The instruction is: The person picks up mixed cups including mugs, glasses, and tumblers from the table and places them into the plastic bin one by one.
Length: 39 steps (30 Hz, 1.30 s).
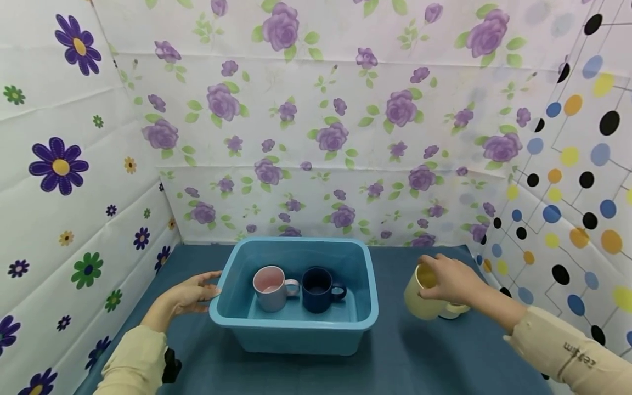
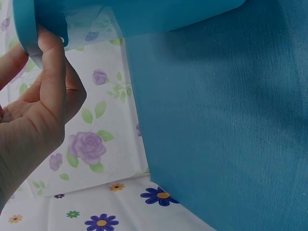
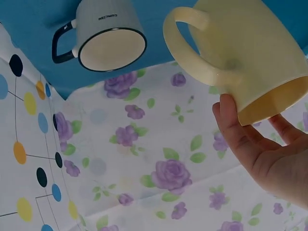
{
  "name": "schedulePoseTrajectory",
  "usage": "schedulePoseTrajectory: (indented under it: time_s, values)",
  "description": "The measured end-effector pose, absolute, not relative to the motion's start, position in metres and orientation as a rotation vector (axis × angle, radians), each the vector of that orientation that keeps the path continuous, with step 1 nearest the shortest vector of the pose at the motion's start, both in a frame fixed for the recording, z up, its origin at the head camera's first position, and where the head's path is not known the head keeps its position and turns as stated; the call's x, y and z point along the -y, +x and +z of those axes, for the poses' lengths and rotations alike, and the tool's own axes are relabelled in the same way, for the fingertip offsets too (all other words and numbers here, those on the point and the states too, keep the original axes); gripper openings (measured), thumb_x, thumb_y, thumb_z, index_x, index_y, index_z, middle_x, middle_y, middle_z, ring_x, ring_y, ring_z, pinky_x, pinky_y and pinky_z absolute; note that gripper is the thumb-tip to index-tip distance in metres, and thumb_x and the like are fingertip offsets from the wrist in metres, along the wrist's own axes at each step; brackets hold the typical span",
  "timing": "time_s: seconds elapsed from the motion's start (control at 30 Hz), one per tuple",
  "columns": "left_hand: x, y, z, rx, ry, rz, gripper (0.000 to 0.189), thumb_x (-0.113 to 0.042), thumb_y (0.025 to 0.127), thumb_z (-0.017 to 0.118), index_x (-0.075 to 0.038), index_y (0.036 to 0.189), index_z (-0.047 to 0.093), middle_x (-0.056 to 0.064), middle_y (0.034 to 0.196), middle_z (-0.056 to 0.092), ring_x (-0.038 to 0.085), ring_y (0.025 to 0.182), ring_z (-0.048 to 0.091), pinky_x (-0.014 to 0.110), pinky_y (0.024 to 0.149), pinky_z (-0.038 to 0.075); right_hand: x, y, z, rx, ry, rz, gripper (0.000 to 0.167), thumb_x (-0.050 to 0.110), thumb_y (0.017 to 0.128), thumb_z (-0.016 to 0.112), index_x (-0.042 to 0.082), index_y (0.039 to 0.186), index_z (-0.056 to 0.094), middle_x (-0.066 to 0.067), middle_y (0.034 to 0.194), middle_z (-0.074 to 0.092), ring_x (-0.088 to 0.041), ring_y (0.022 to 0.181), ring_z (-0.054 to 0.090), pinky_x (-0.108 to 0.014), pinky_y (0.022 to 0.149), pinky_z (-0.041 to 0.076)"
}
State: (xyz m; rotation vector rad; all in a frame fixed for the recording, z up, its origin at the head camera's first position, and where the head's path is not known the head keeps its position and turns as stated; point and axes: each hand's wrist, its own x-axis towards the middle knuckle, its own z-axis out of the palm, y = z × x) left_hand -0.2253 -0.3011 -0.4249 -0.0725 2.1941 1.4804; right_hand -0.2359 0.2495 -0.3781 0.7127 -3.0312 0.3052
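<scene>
A light blue plastic tub (image 1: 293,325) stands on the table, with a pink mug (image 1: 270,296) and a navy blue mug (image 1: 317,296) upright inside. At its left rim, my left hand (image 1: 190,295) pinches the edge between thumb and fingers, closer in the left wrist view (image 2: 43,91). To the tub's right, my right hand (image 1: 451,280) grips a pale yellow mug (image 1: 419,307) by its rim. This mug is tilted and held above the table; its handle (image 3: 175,38) shows in the right wrist view.
Behind the yellow mug stands a white enamel mug (image 3: 113,48) with a dark rim and dark handle, mostly hidden in the head view. A blue cloth (image 1: 197,351) covers the table. Patterned sheets (image 1: 316,109) wall in the back and both sides.
</scene>
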Motion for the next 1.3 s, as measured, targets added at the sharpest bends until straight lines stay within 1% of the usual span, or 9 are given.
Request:
schedulePoseTrajectory:
  time_s: [0.17, 0.27, 0.53, 0.6, 0.7, 0.87, 0.97, 1.17, 1.3]
  values:
    - [0.302, -0.225, -0.423, -2.212, -0.079, 1.462, 0.072, -0.015, 0.096, 0.055, 0.005, 0.148, 0.01, 0.026, 0.126, 0.051, 0.019, 0.096, 0.059, 0.045, 0.085, 0.053, -0.244, -0.239, -0.371, 3.044, 0.725, 0.309, 0.063, 0.036, 0.075, 0.075, 0.003, 0.124, 0.055, -0.016, 0.099, 0.061, -0.013, 0.064, 0.051, -0.027, 0.052, 0.038]
    - [0.302, -0.223, -0.423, -2.212, -0.09, 1.462, 0.071, -0.014, 0.096, 0.054, 0.005, 0.148, 0.01, 0.025, 0.125, 0.052, 0.019, 0.095, 0.059, 0.045, 0.085, 0.053, -0.24, -0.24, -0.364, 3.043, 0.732, 0.302, 0.064, 0.036, 0.075, 0.075, 0.002, 0.125, 0.055, -0.017, 0.099, 0.061, -0.014, 0.065, 0.052, -0.027, 0.052, 0.039]
    - [0.301, -0.222, -0.424, -2.202, -0.091, 1.471, 0.07, -0.013, 0.096, 0.054, 0.005, 0.148, 0.01, 0.022, 0.123, 0.053, 0.017, 0.093, 0.059, 0.043, 0.083, 0.053, -0.23, -0.244, -0.343, 3.051, 0.751, 0.258, 0.065, 0.037, 0.075, 0.075, 0.001, 0.126, 0.055, -0.022, 0.11, 0.061, -0.018, 0.071, 0.056, -0.028, 0.053, 0.042]
    - [0.301, -0.222, -0.424, -2.205, -0.09, 1.47, 0.07, -0.013, 0.096, 0.054, 0.005, 0.148, 0.01, 0.023, 0.123, 0.053, 0.018, 0.094, 0.059, 0.043, 0.084, 0.053, -0.227, -0.245, -0.34, 3.049, 0.765, 0.266, 0.064, 0.036, 0.076, 0.074, 0.002, 0.126, 0.055, -0.022, 0.111, 0.06, -0.018, 0.071, 0.055, -0.027, 0.053, 0.042]
    - [0.301, -0.223, -0.424, -2.203, -0.096, 1.469, 0.071, -0.014, 0.096, 0.054, 0.005, 0.148, 0.01, 0.024, 0.124, 0.052, 0.018, 0.094, 0.059, 0.044, 0.084, 0.053, -0.222, -0.245, -0.335, 3.045, 0.775, 0.269, 0.061, 0.036, 0.076, 0.074, 0.004, 0.124, 0.057, -0.02, 0.107, 0.061, -0.017, 0.071, 0.054, -0.028, 0.054, 0.042]
    - [0.303, -0.223, -0.424, -2.208, -0.096, 1.466, 0.072, -0.014, 0.096, 0.054, 0.005, 0.148, 0.009, 0.024, 0.124, 0.052, 0.018, 0.094, 0.059, 0.043, 0.083, 0.053, -0.21, -0.245, -0.327, 3.046, 0.792, 0.274, 0.058, 0.037, 0.076, 0.074, 0.006, 0.123, 0.057, -0.017, 0.106, 0.062, -0.019, 0.075, 0.056, -0.031, 0.057, 0.045]
    - [0.303, -0.223, -0.423, -2.204, -0.092, 1.467, 0.072, -0.014, 0.096, 0.054, 0.005, 0.148, 0.008, 0.024, 0.125, 0.052, 0.017, 0.094, 0.059, 0.041, 0.082, 0.054, -0.203, -0.245, -0.323, 3.041, 0.816, 0.261, 0.058, 0.037, 0.077, 0.073, 0.005, 0.123, 0.057, -0.017, 0.107, 0.063, -0.021, 0.078, 0.058, -0.032, 0.059, 0.047]
    - [0.301, -0.225, -0.422, -2.185, -0.077, 1.48, 0.072, -0.015, 0.096, 0.054, 0.004, 0.148, 0.009, 0.024, 0.126, 0.052, 0.017, 0.095, 0.06, 0.043, 0.084, 0.053, -0.195, -0.248, -0.315, 3.04, 0.852, 0.237, 0.058, 0.036, 0.078, 0.073, 0.003, 0.122, 0.057, -0.015, 0.102, 0.064, -0.021, 0.078, 0.058, -0.031, 0.06, 0.048]
    - [0.298, -0.225, -0.422, -2.183, -0.082, 1.486, 0.071, -0.014, 0.096, 0.054, 0.004, 0.148, 0.01, 0.024, 0.125, 0.053, 0.017, 0.095, 0.061, 0.044, 0.085, 0.053, -0.19, -0.25, -0.307, 3.056, 0.86, 0.218, 0.061, 0.036, 0.078, 0.073, 0.003, 0.126, 0.055, -0.018, 0.107, 0.063, -0.024, 0.081, 0.06, -0.033, 0.062, 0.05]
